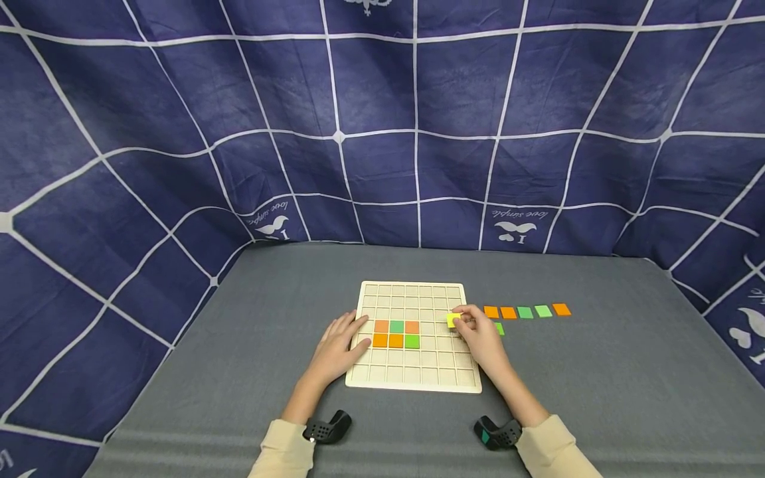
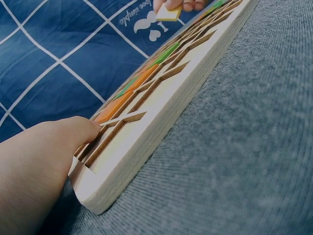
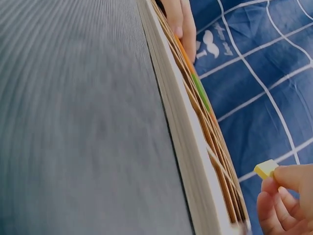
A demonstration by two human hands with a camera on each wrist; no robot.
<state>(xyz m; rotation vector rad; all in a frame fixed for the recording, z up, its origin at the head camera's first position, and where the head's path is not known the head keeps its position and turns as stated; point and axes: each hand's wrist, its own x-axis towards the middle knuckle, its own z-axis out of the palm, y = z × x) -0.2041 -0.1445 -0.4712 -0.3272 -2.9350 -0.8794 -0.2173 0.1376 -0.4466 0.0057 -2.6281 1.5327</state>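
A pale wooden grid board lies on the grey table, with two rows of orange and green square tiles set in its cells. My right hand pinches a yellow square tile between thumb and fingers over the board's right side. In the right wrist view the yellow tile shows at the fingertips, raised above the board. The left hand rests on the board's left edge with its fingers extended. Its thumb touches the top by the orange tile in the left wrist view.
Right of the board is a row of loose tiles, orange and green. A green tile sits below that row, partly behind the right hand. A dark blue curtain with white lines stands behind the grey table.
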